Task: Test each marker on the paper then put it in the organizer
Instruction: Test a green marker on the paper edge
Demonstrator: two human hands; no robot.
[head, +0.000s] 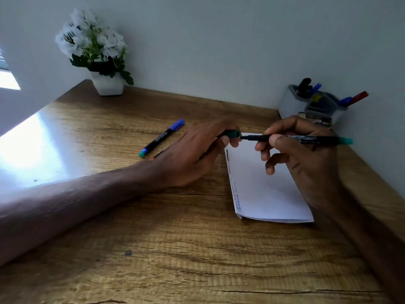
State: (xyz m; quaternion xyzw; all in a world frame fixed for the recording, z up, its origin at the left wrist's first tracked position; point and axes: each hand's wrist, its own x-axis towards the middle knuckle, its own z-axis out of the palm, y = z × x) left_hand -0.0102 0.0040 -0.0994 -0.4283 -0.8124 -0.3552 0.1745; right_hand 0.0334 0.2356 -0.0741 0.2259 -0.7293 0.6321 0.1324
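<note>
My right hand holds a black marker with a green end level above the white paper, its tip pointing left. My left hand grips the green cap, whose mouth is right at the marker's tip. Scribbled test marks run down the paper's left edge. A blue-capped marker lies on the wooden desk left of my hands. Another marker with a red end is mostly hidden under my left wrist. The grey organizer stands at the back right with several markers in it.
A white pot of white flowers stands at the back left against the wall. A small dark packet lies in front of the organizer. Bright window glare covers the desk's left side. Walls close the desk at the back and right.
</note>
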